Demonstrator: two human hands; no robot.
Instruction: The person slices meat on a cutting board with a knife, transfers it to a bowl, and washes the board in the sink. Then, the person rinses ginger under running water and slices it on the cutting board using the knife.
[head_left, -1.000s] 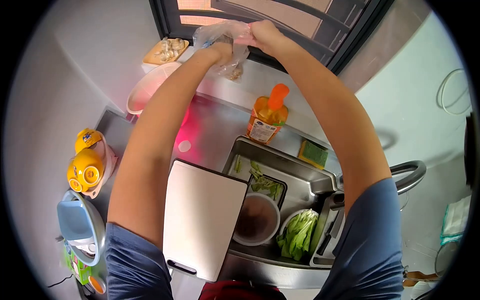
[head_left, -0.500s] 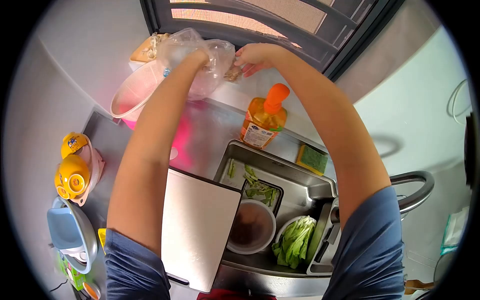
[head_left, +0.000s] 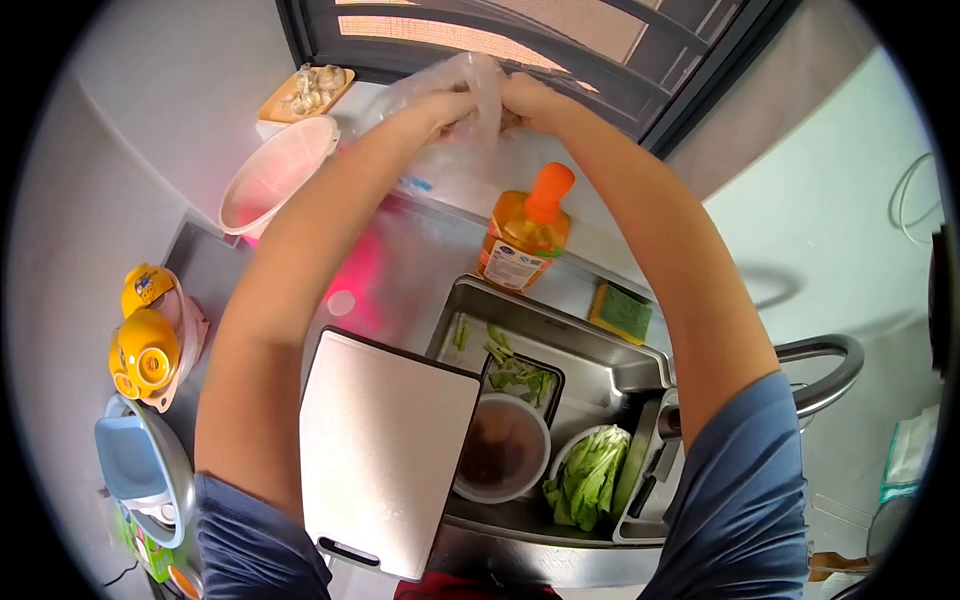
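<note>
Both hands are stretched out over the windowsill. My left hand (head_left: pixel 447 112) is in the folds of a clear plastic bag (head_left: pixel 470 155), its fingers partly hidden by the film. Close to its right, my right hand (head_left: pixel 525 100) has its fingers curled at the bag's right side, beside something brown that is too small to make out. The bag hangs down toward the counter. To the left lies a wooden tray (head_left: pixel 273 107) with garlic bulbs (head_left: pixel 315 90). An orange soap bottle (head_left: pixel 520 238) stands below the hands.
A pink-white basket (head_left: pixel 275 175) stands left of the bag. A white cutting board (head_left: pixel 385 450) lies beside the sink (head_left: pixel 560 325), which holds a bowl of dark water (head_left: pixel 500 450) and leafy greens (head_left: pixel 590 480). Yellow bowls (head_left: pixel 150 345), a sponge (head_left: pixel 622 312) and a curved faucet (head_left: pixel 835 375) flank it.
The bag and my left hand have moved right from near the garlic tray. My right hand, earlier apart from the bag with fingers spread, is now curled beside it.
</note>
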